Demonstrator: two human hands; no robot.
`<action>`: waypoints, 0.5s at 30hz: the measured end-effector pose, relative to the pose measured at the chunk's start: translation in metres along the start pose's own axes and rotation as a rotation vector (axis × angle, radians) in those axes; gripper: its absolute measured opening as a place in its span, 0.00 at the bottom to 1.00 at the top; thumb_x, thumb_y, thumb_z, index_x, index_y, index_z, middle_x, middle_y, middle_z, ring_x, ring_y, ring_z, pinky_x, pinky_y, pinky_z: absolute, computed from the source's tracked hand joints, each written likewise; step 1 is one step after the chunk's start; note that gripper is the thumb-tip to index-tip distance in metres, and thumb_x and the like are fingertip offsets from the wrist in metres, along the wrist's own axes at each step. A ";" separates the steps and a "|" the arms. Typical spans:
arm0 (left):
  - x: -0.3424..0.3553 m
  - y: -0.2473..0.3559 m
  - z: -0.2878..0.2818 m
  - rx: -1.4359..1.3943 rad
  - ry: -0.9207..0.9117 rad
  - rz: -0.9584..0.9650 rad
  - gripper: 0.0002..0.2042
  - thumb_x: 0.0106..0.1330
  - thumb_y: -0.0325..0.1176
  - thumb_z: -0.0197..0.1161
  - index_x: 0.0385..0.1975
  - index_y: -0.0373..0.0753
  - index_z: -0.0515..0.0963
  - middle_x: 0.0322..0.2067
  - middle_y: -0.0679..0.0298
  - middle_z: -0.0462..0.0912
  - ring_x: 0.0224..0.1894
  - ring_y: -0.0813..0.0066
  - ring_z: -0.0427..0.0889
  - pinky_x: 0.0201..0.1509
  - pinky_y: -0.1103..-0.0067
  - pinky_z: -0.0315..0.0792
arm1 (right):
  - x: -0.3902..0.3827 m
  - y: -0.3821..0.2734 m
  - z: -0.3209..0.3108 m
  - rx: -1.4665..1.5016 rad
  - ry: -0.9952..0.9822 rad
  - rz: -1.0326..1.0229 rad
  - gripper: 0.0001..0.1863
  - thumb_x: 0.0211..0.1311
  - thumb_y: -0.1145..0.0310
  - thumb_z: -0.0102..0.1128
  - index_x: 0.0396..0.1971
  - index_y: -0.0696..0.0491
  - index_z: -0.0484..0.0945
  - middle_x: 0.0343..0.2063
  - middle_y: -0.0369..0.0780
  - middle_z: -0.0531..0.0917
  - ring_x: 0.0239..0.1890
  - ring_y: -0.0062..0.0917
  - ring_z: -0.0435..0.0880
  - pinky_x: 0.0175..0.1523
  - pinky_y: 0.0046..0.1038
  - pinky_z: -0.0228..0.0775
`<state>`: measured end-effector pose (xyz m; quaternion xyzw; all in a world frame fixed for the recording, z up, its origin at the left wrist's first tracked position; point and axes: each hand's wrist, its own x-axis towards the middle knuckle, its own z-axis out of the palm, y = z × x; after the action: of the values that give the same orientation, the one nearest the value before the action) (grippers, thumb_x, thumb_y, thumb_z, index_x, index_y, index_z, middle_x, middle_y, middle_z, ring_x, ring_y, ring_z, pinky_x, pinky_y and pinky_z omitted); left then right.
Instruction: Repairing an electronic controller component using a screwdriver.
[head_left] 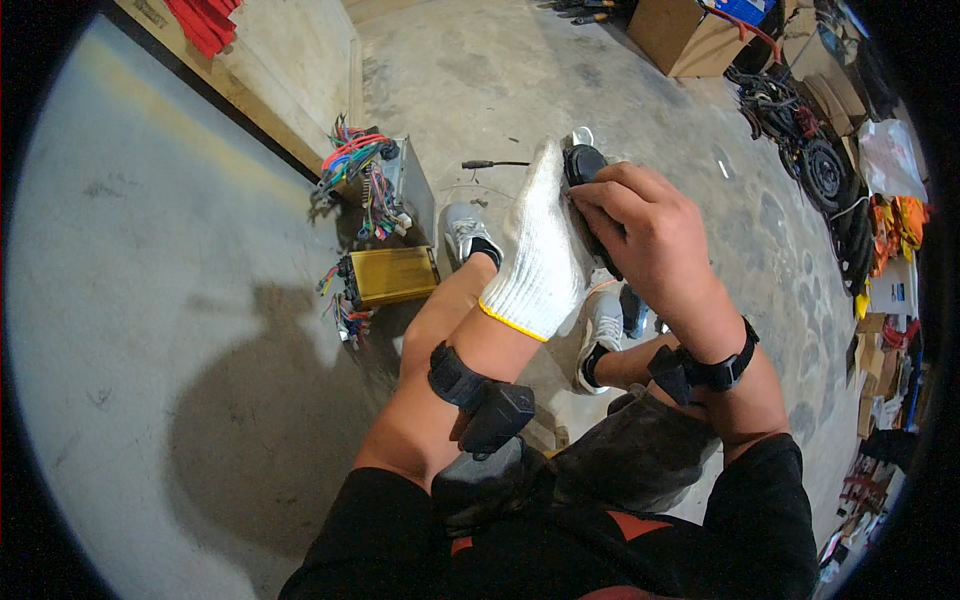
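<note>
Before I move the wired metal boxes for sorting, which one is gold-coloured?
The gold box, lower in the picture, beside the person's left leg; the other box, above it in view, is grey.

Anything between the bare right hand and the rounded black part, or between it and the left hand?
Nothing visible blocks the bare right hand; its fingers touch the rounded black part. Only the white knitted, yellow-edged glove appears to separate the left hand from it.
</note>
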<state>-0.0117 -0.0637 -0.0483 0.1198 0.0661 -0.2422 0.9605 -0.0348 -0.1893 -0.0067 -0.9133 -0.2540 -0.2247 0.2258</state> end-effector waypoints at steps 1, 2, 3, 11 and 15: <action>0.000 0.000 0.000 -0.025 -0.022 -0.008 0.18 0.76 0.48 0.45 0.44 0.43 0.78 0.35 0.63 0.81 0.36 0.70 0.81 0.42 0.73 0.77 | 0.000 0.000 0.000 0.003 -0.013 0.000 0.07 0.55 0.70 0.65 0.35 0.50 0.83 0.34 0.38 0.81 0.36 0.35 0.82 0.40 0.33 0.77; 0.001 0.000 -0.001 -0.025 -0.023 -0.009 0.18 0.76 0.48 0.45 0.44 0.43 0.78 0.35 0.63 0.81 0.36 0.70 0.81 0.42 0.73 0.77 | 0.000 0.001 0.000 0.007 -0.025 -0.001 0.08 0.55 0.71 0.65 0.36 0.50 0.83 0.34 0.39 0.81 0.35 0.36 0.82 0.39 0.33 0.76; 0.001 -0.002 -0.001 -0.027 0.023 -0.016 0.18 0.76 0.49 0.45 0.44 0.42 0.78 0.35 0.62 0.81 0.36 0.69 0.81 0.43 0.73 0.77 | 0.000 0.003 -0.001 0.006 -0.025 0.000 0.08 0.55 0.71 0.65 0.36 0.50 0.83 0.34 0.39 0.81 0.35 0.36 0.82 0.39 0.33 0.76; -0.001 0.000 0.001 0.019 0.060 -0.054 0.21 0.75 0.49 0.44 0.48 0.38 0.76 0.43 0.54 0.81 0.44 0.60 0.82 0.52 0.66 0.77 | 0.001 0.032 -0.028 0.539 -0.056 0.538 0.11 0.66 0.63 0.63 0.41 0.54 0.81 0.24 0.35 0.79 0.28 0.22 0.80 0.33 0.26 0.71; -0.005 -0.003 0.012 0.019 0.168 -0.058 0.22 0.76 0.48 0.43 0.52 0.34 0.72 0.45 0.50 0.80 0.46 0.51 0.81 0.55 0.56 0.74 | 0.001 0.085 -0.051 0.627 0.479 0.660 0.15 0.64 0.64 0.65 0.42 0.58 0.73 0.26 0.35 0.78 0.30 0.21 0.80 0.36 0.21 0.73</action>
<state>-0.0171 -0.0670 -0.0362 0.1469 0.1475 -0.2594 0.9431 -0.0011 -0.2816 0.0090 -0.7561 0.0515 -0.2572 0.5996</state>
